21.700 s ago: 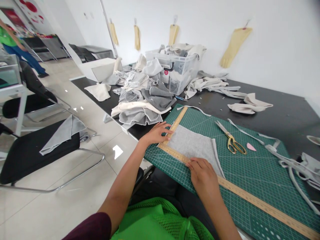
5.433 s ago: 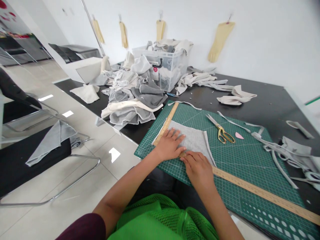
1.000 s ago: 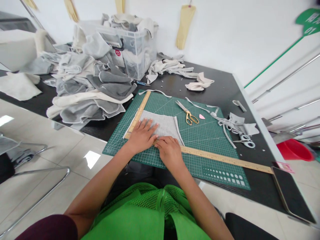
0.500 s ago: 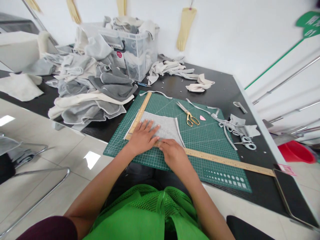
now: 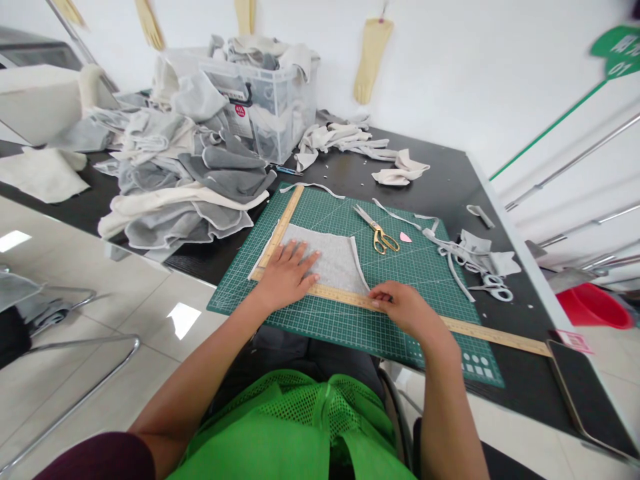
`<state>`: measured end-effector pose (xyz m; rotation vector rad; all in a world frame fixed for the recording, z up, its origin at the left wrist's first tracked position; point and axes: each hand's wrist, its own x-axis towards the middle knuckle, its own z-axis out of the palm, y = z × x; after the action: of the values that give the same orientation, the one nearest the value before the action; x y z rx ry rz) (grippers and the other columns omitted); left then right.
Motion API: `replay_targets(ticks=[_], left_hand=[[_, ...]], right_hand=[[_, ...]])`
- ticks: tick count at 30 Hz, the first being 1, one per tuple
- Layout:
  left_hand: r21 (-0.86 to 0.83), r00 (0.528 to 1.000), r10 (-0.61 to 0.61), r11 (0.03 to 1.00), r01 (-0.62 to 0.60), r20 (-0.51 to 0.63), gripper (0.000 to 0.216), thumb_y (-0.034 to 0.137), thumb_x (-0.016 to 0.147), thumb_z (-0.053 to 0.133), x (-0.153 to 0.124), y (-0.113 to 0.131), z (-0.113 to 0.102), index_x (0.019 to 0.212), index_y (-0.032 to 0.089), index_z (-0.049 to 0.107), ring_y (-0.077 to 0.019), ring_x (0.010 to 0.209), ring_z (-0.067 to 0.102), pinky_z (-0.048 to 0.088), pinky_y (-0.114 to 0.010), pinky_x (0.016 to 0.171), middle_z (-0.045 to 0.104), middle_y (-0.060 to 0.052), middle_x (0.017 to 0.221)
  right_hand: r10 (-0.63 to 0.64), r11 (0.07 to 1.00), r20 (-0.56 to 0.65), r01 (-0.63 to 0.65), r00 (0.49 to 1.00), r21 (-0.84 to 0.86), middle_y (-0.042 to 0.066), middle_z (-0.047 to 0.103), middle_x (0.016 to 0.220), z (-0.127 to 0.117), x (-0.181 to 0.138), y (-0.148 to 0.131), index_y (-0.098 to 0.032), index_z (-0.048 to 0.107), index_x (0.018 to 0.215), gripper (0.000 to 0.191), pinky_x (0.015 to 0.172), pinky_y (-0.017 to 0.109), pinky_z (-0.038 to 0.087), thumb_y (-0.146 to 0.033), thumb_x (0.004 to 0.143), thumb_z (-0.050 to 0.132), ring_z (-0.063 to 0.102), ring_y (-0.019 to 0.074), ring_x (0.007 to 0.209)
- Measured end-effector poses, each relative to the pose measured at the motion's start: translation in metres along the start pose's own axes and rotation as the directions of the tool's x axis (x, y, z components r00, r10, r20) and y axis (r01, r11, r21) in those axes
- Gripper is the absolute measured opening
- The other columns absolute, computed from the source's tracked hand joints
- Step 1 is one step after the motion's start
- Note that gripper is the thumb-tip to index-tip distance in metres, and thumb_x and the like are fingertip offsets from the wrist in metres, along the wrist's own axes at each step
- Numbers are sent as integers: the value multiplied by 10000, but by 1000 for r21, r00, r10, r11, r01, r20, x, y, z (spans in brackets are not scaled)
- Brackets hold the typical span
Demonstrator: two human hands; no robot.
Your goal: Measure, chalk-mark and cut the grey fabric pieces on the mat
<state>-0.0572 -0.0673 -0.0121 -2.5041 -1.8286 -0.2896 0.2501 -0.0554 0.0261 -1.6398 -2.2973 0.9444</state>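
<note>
A piece of grey cloth [image 5: 336,257] lies on the green cutting mat [image 5: 320,322]. Over its left and near edges runs a wooden L-square ruler [image 5: 345,297], whose long arm reaches right past the mat. My left hand [image 5: 286,275] presses flat on the cloth and the ruler's corner, fingers spread. At the cloth's near right corner, my right hand [image 5: 400,303] has its thumb and fingers drawn together by the ruler's edge, pinching the corner. Gold-handled scissors [image 5: 377,230] and a pink piece of tailor's chalk [image 5: 405,237] rest on the mat beyond it.
Heaped grey and white cloths [image 5: 185,180] cover the table's left, before a clear plastic bin [image 5: 270,100]. Light-handled scissors [image 5: 495,288] and cloth scraps [image 5: 480,250] lie at the right. A phone [image 5: 590,393] sits at the near right edge.
My right hand has moved right along the ruler, from beside my left hand to the cloth's near right corner. My left hand stays in place.
</note>
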Motion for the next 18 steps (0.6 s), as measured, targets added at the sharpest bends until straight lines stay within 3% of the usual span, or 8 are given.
replay_targets(ticks=[10,18], left_hand=[[6,1000,12,1000,-12,-14,568,544,1015,326,0,0,0,1537,325,371,-325,1516,239,165,-552,1227,350,-63,1610],[-5,1000,9,1000,-9,-13,570,549,1009,346,0,0,0,1535,330,377,-325,1519,233,159,-553,1229,355,-55,1608]], right_hand=[[-3,1000,-14,2,1000,-28,30,730,849,-2,-1,-6,-217,761,888,176,711,277,443,-188,797,613,641,184,775],[13,986,-92,-28,996,-164,24,713,860,4,-3,-12,-242,746,879,175,720,276,411,-144,806,620,623,185,813]])
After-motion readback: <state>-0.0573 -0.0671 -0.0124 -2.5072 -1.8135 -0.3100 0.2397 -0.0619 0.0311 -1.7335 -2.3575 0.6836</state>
